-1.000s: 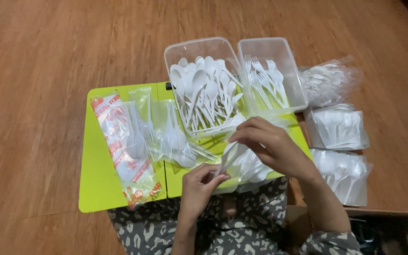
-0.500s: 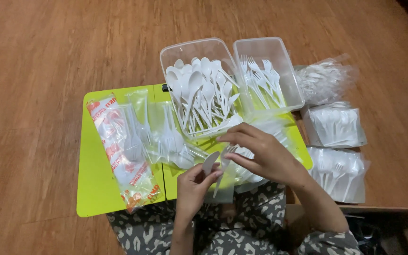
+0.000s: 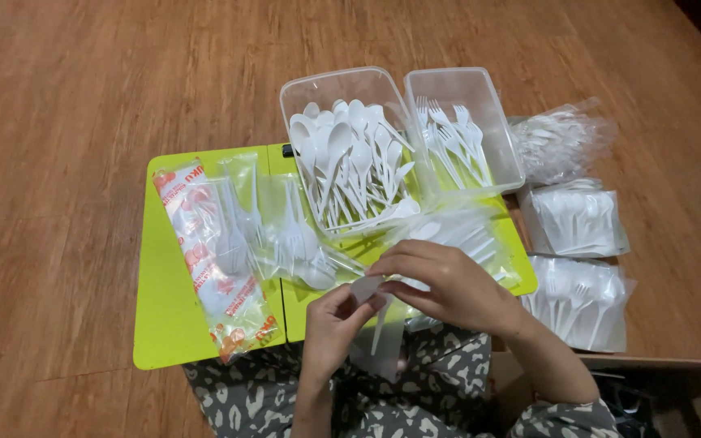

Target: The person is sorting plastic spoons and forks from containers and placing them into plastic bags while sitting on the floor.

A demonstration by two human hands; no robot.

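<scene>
Both hands grasp one small clear sleeve [image 3: 376, 324] holding white plastic cutlery: the left hand [image 3: 336, 323] pinches its upper edge, the right hand [image 3: 446, 284] closes over it from above. The sleeve hangs at the near edge of the lime-green table [image 3: 164, 324]. A long clear packet with orange print [image 3: 214, 258] lies on the left. Behind stand a clear tub of white spoons [image 3: 350, 154] and a clear tub of forks [image 3: 462, 130]. Sealed clear bags of cutlery [image 3: 576, 221] lie at right.

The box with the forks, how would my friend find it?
Look at the lime-green folding table on the wooden floor. Two clear plastic boxes sit side by side at its far edge. The fork box is the right one, half empty, while the spoon box beside it is heaped full.
</scene>
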